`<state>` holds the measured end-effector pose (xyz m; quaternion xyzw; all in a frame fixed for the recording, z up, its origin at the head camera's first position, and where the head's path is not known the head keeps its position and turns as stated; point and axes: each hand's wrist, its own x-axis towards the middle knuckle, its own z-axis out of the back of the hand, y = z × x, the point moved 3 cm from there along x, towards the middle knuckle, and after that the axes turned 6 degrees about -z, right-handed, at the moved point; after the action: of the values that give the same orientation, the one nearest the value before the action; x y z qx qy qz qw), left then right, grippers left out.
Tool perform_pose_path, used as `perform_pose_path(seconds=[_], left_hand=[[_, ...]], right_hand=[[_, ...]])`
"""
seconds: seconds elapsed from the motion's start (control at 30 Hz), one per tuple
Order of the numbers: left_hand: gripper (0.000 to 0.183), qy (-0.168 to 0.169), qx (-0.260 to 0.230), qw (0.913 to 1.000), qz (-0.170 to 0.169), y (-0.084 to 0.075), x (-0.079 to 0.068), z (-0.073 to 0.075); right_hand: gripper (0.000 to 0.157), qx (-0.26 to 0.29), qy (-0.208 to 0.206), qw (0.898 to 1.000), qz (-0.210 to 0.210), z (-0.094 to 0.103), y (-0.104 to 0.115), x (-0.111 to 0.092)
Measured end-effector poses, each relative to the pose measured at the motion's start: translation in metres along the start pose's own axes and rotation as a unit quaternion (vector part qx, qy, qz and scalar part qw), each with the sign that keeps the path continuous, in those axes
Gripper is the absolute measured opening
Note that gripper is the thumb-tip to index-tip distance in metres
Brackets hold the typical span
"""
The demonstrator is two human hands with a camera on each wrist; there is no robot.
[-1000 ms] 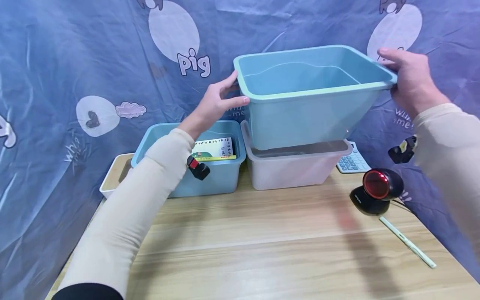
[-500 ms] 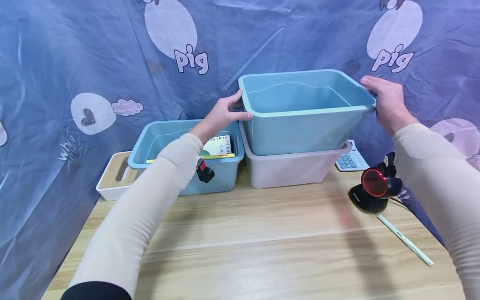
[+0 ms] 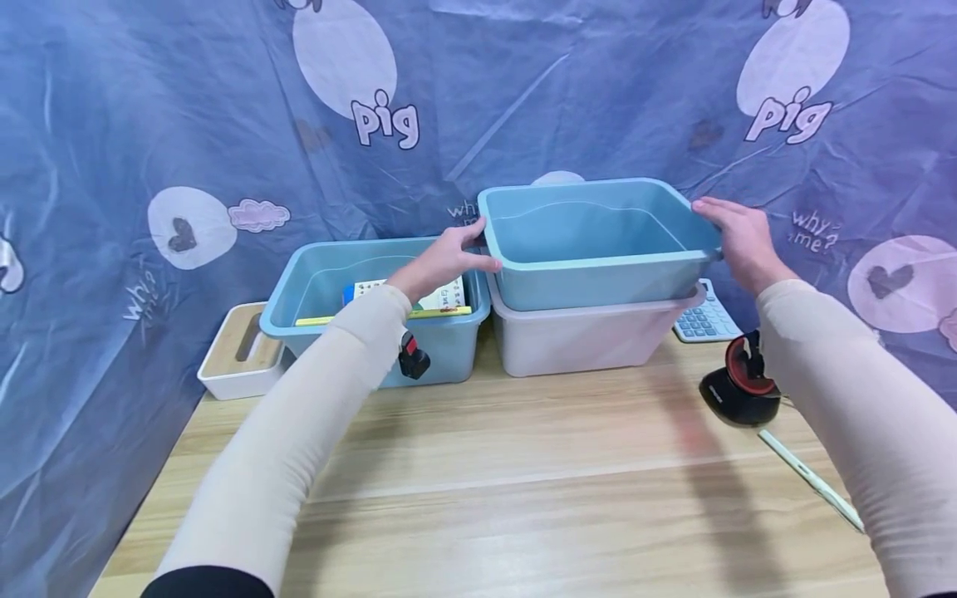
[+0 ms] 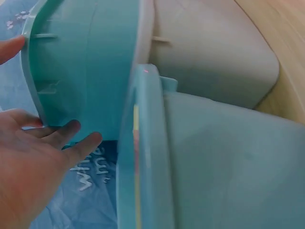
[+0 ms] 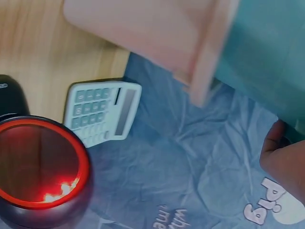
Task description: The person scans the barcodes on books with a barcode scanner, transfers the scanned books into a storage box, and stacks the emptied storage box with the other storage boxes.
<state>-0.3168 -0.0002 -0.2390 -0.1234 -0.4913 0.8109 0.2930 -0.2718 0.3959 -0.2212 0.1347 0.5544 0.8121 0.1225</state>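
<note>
An upper light-blue plastic bin (image 3: 607, 285) sits partly nested inside a pale whitish bin (image 3: 579, 342). My left hand (image 3: 441, 259) grips the blue bin's left end, thumb at the front corner of the rim; in the left wrist view its other fingers (image 4: 81, 147) spread along the outer wall under the rim. At the opposite end my right hand (image 3: 740, 238) holds the right rim, thumb on top and the other fingers mostly hidden. The inside of the blue bin shows nothing in it.
A second blue bin (image 3: 450, 353) with books and a yellow strip-like item stands left, beside a wooden-lidded white box (image 3: 242, 382). Right of the stack are a calculator (image 3: 705, 320), a black scanner (image 3: 736, 399) glowing red, and a pale green stick (image 3: 807, 473). Printed cloth hangs behind.
Both hands have lowered the upper blue bin into the whitish bin, where it now sits deeper. The right hand has moved down and left with it, its sleeve now covering part of the scanner.
</note>
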Motion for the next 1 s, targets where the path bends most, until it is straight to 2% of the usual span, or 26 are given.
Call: perform_pose_path(seconds=[0.1,0.2,0.37,0.5,0.63,0.77,0.9,1.0], left_hand=[[0.094,0.012,0.013,0.9997,0.017,0.005,0.001,-0.003],[0.093,0.028,0.034,0.9986,0.03,0.01,0.002,-0.007],[0.09,0.046,0.058,0.9964,0.041,0.014,0.001,-0.013],[0.084,0.053,0.086,0.9939,0.045,0.015,-0.002,-0.013],[0.077,0.039,0.123,0.9909,0.04,0.013,-0.01,-0.007],[0.073,0.014,0.161,0.9868,0.004,0.008,-0.025,-0.003],[0.072,-0.03,0.226,0.9727,-0.04,0.009,-0.051,-0.004],[0.071,-0.091,0.302,0.9462,-0.073,0.011,-0.075,-0.009]], right_hand=[[0.066,-0.047,0.001,0.999,-0.008,-0.005,-0.009,0.001],[0.072,-0.07,0.016,0.997,-0.025,-0.009,-0.019,-0.001],[0.077,-0.084,0.037,0.995,-0.039,-0.017,-0.031,-0.004],[0.079,-0.137,0.034,0.99,-0.031,-0.022,-0.033,-0.005],[0.08,-0.181,-0.005,0.983,-0.018,-0.023,-0.032,-0.01],[0.069,-0.16,-0.079,0.984,0.004,-0.019,-0.032,-0.027],[0.058,-0.17,-0.117,0.978,0.032,-0.018,-0.035,-0.054],[0.051,-0.187,-0.122,0.972,0.077,-0.02,-0.036,-0.078]])
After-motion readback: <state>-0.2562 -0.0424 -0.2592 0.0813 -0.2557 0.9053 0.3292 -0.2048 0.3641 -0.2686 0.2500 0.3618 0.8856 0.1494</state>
